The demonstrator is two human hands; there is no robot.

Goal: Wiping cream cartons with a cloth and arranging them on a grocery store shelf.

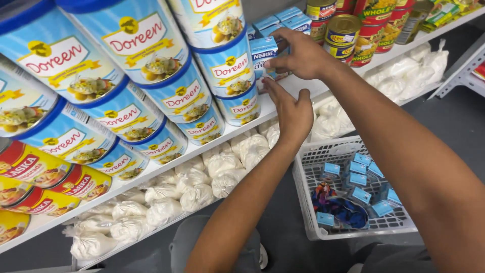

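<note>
1. Nearest the camera, the two bare forearms reach up and away from the lower edge, and the upper arms are cut off by the frame.
2. Left of both hands, large blue-and-white cylindrical tins with blue lids (136, 45) lie stacked on the white shelf board (303, 86); the outermost ones are cut by the left and top edges.
3. Below the hands, on the lower shelf, lie knotted clear plastic bags of white powder (222, 164), partly hidden behind the left forearm.
4. Below and right of the hands sits a white plastic mesh basket (310, 202) holding more small blue cartons (356, 179) and a dark crumpled wrapper that is hard to make out.
5. Right hand (303, 53), palm down, closes fingers and thumb on the small blue-and-white rectangular carton (263, 53) standing at the shelf's front.
6. Left hand (290, 111), just beneath the right, is open with fingers stretched upward, fingertips at the carton's lower edge; whether they touch it cannot be told.
7. Beyond the right hand stand gold-topped round cans (343, 30).
</note>
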